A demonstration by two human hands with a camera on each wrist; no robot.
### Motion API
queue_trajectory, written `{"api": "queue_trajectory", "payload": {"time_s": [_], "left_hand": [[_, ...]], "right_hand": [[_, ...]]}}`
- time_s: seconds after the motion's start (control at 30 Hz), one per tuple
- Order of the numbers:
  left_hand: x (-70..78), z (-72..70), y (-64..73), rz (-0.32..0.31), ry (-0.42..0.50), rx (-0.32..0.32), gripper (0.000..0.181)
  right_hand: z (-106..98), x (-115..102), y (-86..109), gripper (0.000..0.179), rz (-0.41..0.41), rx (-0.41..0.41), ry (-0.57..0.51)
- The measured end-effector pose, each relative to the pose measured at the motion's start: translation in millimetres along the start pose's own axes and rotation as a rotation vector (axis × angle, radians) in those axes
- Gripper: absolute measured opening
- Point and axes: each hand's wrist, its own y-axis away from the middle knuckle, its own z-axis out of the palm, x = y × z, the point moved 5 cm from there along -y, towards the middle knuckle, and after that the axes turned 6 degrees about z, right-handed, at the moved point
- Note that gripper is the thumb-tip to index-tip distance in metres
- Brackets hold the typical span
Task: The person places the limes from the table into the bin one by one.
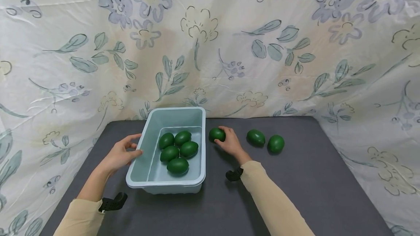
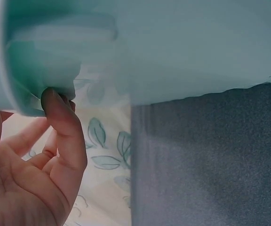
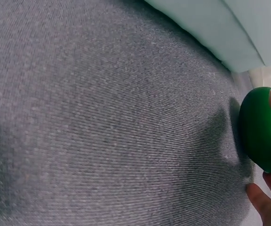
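A pale blue-green plastic tub [image 1: 165, 184] stands left of the middle of the table, with several green limes [image 1: 178, 166] lying on its floor. My left hand [image 1: 119, 154] grips the tub's left rim; in the left wrist view its fingers [image 2: 67, 127] curl under the lip. Just right of the tub, my right hand [image 1: 231, 143] holds another lime [image 1: 215, 134] between thumb and fingers. The right wrist view shows that lime [image 3: 259, 129] low over the dark cloth, with a shadow beside it and fingertips at its pointed end. Part of it is hidden by the hand.
Two more limes, one [image 1: 256, 137] nearer my right hand and one [image 1: 276, 144] farther right, lie on the dark grey table [image 1: 315, 192]. A floral curtain [image 1: 223, 46] hangs behind the table's back edge and along both sides.
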Motion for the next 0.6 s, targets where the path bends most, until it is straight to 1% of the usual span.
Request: {"api": "queue_trajectory", "payload": {"time_s": [0.17, 0.3, 0.6], "left_hand": [[0.4, 0.2, -0.7, 0.003, 0.001, -0.002, 0.067], [0.7, 0.7, -1.2, 0.006, -0.001, 0.0, 0.067], [0.2, 0.5, -0.8, -0.002, -0.007, 0.005, 0.067]], "right_hand": [[0.7, -0.4, -0.4, 0.055, 0.025, -0.011, 0.002], [1.5, 1.0, -1.3, 0.053, 0.03, -0.008, 0.006], [1.9, 0.4, -3.1, 0.049, -0.013, 0.03, -0.006]]}}
